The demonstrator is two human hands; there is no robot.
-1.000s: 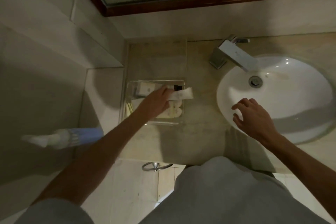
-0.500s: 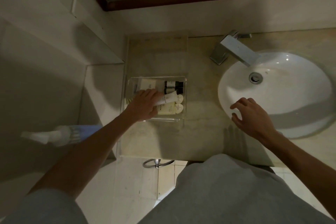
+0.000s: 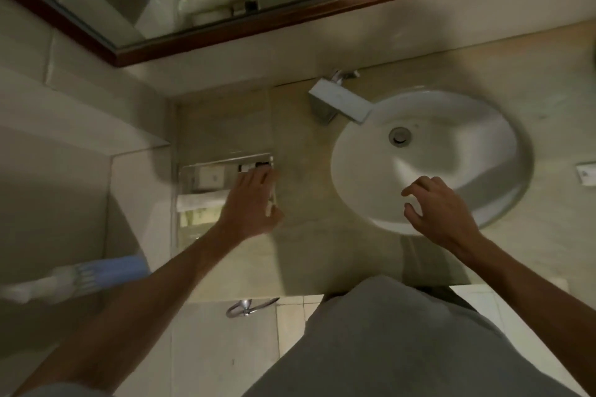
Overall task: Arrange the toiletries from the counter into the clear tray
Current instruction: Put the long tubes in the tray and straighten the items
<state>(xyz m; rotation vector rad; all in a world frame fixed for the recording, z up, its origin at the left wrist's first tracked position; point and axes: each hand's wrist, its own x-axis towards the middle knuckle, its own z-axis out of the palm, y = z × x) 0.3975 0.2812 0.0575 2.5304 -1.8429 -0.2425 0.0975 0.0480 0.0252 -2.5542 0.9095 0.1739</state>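
The clear tray [image 3: 222, 160] stands on the left part of the counter, beside the wall. Inside it I see a small white box [image 3: 209, 179], dark-capped little bottles [image 3: 258, 165] at the back right and pale packets [image 3: 196, 203] at the left. My left hand [image 3: 248, 203] lies flat over the tray's right half, fingers stretched toward the bottles, hiding the white tube and other items below it. A sliver of white items [image 3: 270, 203] shows by my thumb. My right hand [image 3: 435, 206] hovers over the sink's front rim with loosely curled fingers, holding nothing. The picture is blurred.
A white round sink [image 3: 467, 113] with a square metal faucet [image 3: 342, 103] fills the counter's right side. A small white object [image 3: 585, 172] lies at the far right. A mirror with a brown frame [image 3: 290, 19] hangs behind. A towel ring [image 3: 248, 306] hangs below the counter edge.
My left hand brought the white tube down into the tray and now lies flat over the tray's right side. The right hand stays over the sink rim. The view has tilted.
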